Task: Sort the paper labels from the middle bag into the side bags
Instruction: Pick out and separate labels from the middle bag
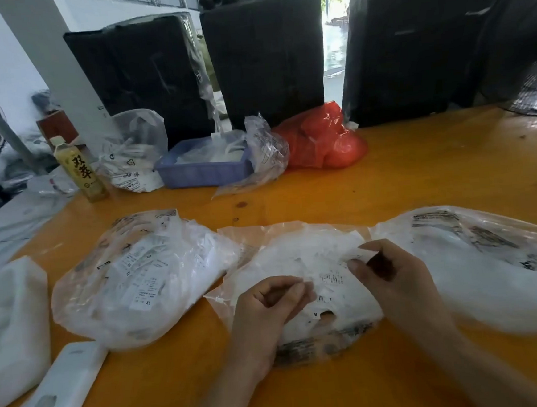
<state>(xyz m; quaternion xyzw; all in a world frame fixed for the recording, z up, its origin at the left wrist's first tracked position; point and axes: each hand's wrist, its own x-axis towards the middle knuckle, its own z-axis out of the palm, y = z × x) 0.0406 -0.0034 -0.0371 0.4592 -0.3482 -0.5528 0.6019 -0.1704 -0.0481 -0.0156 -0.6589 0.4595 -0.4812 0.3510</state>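
Both my hands sit over the middle bag (302,284); my left hand (269,306) curls, pinching its labels (327,279); my right hand (391,270) pinches one label; I should lift singly, read its size.

Head view, forward-down, close over table (418,165)

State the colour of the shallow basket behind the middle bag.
The basket is pale blue-purple, clearest in the head view.

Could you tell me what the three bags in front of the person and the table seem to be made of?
The three bags look like thin clear plastic film: glossy, crinkled, contents showing through. The table seems varnished wood: orange, shiny, with knots.
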